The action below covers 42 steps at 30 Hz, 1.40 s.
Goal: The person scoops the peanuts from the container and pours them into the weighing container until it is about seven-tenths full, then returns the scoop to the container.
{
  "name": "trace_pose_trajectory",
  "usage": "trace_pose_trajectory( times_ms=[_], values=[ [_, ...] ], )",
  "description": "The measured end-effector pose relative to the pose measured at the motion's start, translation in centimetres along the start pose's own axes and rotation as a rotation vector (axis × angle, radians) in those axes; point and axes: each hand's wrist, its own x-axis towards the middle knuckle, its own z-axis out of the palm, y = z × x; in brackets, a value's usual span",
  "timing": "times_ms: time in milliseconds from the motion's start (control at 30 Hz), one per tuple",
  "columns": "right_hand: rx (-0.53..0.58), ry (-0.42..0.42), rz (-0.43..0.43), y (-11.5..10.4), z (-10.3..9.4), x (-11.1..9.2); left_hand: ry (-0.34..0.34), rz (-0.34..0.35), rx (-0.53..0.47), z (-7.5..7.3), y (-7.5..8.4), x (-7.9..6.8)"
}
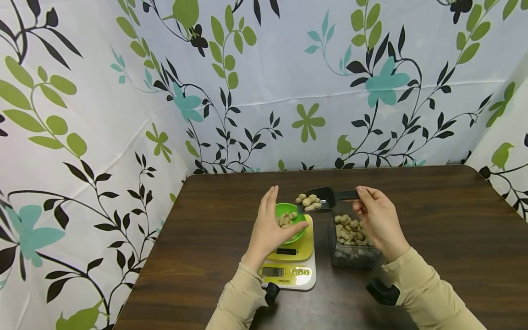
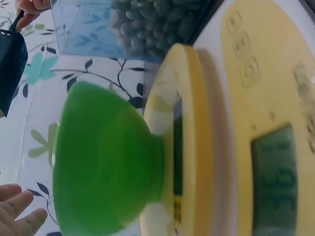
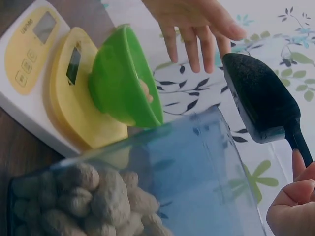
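My right hand (image 1: 380, 220) grips the handle of a black scoop (image 1: 326, 198) carrying several peanuts (image 1: 308, 201), held level above the table. The scoop's tip is near the right rim of a green bowl (image 1: 285, 209), which has peanuts inside and stands on a yellow and white kitchen scale (image 1: 303, 270). The scale's display (image 1: 273, 272) reads 36.1. With thumb and fingers spread, my left hand (image 1: 270, 229) hovers over the bowl's left side, holding nothing. In the right wrist view the scoop's dark underside (image 3: 263, 98) shows; its load is hidden there.
A clear plastic container (image 1: 354, 262) of peanuts stands right of the scale, below my right hand. The brown wooden table (image 1: 198, 256) reaches back to a hanging leaf-patterned cloth (image 1: 264, 137). Black wrist devices (image 1: 383, 292) sit at both sleeves.
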Motion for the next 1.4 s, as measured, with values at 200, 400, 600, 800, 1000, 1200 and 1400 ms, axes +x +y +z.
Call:
trace_pose_trajectory(
  times_ms=[200, 400, 600, 800, 1000, 1200, 1400],
  values=[
    [-0.052, 0.015, 0.034, 0.7, 1.0, 0.4, 0.017, -0.046, -0.005, -0.5, -1.3, -0.6],
    [-0.110, 0.011, 0.066, 1.4, 1.6, 0.6, 0.011, -0.079, -0.005, -0.1, -2.4, -1.2],
    [-0.158, 0.020, 0.074, 1.9, 1.9, 0.7, -0.021, -0.116, 0.002, 0.9, -3.4, -1.6],
    [-0.301, 0.039, 0.062, 2.2, 2.3, 0.7, -0.041, -0.124, 0.029, 1.7, -4.1, -1.9],
    [-0.466, 0.017, 0.013, 2.4, 2.6, 0.6, -0.042, -0.133, 0.029, 2.0, -4.4, -2.2],
    [-0.560, 0.000, -0.068, 2.0, 2.7, 0.4, -0.041, -0.133, 0.024, 2.2, -4.5, -2.2],
    [-0.599, 0.012, -0.105, 1.2, 2.5, 0.1, -0.033, -0.120, 0.030, 2.2, -4.4, -2.2]
  ],
)
